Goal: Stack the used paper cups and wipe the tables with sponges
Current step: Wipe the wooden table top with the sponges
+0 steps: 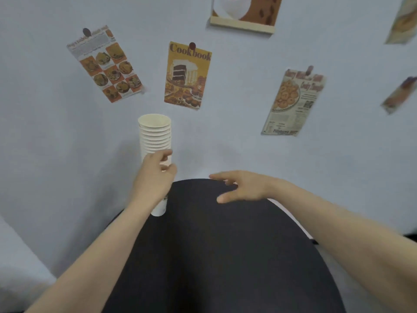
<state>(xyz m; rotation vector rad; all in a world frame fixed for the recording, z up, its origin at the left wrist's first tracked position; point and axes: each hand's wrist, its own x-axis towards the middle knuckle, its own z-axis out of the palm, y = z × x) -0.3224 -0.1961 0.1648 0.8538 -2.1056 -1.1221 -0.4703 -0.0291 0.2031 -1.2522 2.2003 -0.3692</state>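
Holding the cup stack [155,141] upright at the round black table's [225,256] far edge.
My left hand [153,175] grasps its lower half; my right hand [239,187] hovers released. So tall a column could topple if set down tilted.

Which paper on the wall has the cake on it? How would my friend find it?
Start at the pale blue wall behind the round black table. Right above the stack of paper cups hangs a yellow-orange sheet. Only this one says "Cookbook" and shows a tall chocolate layer cake.
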